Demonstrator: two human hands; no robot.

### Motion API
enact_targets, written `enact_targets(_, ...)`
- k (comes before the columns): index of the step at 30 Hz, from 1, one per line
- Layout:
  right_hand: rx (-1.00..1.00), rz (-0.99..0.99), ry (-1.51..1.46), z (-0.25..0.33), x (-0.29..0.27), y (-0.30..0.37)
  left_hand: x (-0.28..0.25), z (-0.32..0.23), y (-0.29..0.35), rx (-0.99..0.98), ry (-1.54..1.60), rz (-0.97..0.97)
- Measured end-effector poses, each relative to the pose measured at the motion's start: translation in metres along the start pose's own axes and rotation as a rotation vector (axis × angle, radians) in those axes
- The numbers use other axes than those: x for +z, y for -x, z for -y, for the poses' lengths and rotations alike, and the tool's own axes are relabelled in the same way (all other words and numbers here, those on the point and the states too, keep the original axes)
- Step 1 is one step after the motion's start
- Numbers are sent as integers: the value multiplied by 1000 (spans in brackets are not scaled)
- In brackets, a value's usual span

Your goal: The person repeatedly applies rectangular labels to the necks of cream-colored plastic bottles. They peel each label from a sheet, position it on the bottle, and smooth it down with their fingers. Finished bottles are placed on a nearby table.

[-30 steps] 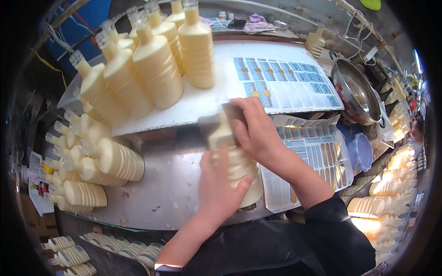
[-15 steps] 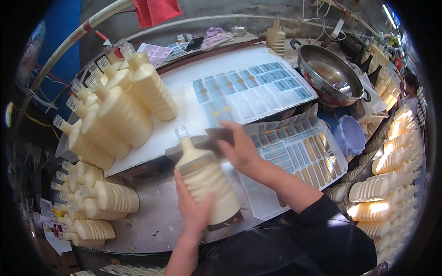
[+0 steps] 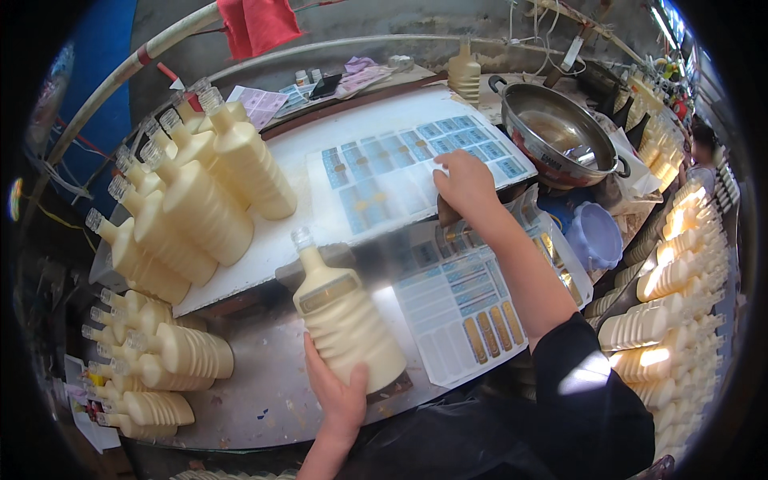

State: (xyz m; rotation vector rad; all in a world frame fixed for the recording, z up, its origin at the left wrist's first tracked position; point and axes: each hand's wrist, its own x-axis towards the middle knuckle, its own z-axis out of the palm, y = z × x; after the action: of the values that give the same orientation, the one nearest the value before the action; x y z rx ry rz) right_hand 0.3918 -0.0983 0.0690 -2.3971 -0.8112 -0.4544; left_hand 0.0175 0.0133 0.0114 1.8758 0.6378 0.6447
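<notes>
My left hand grips the lower part of a cream ribbed bottle, thumb in front and fingers along its left side. The bottle leans on the work surface, its clear threaded neck pointing up and away from me. A band-shaped label crosses its shoulder. My right hand is closed over the near edge of a sheet of blue labels on the white board. A dark flat piece sticks out below its fingers. Whether the fingertips also pinch a label is hidden.
Cream bottles stand on the board's left and lie stacked below. Another label sheet with gold strips hangs over the lower table. A wide metal pan and purple basin are at right, beside many more bottles.
My right hand, with the dark flat piece, has moved away from the bottle, up and right to the blue label sheet. My left hand stays on the bottle. The view has shifted slightly.
</notes>
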Motion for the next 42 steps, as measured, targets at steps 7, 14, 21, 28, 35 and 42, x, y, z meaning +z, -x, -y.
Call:
enact_targets(7,-36,86,240,-20,12,-43,-7,-7,3,-70,-88,26)
enact_targets(14,-261,145,125,-11,1,-23,-2,1,2,-47,-34,26)
enact_targets(21,-334,468,220,35,9,1,-1,0,-1,43,-35,-31)
enact_targets(28,-433,371,114,82,-4,48,-1,-6,1,34,-23,-55)
enact_targets(35,-564,166,260,54,15,69,-8,11,26,48,-17,-81)
enact_targets(42,-411,346,-372,86,-21,90,-17,16,36,50,-50,-41)
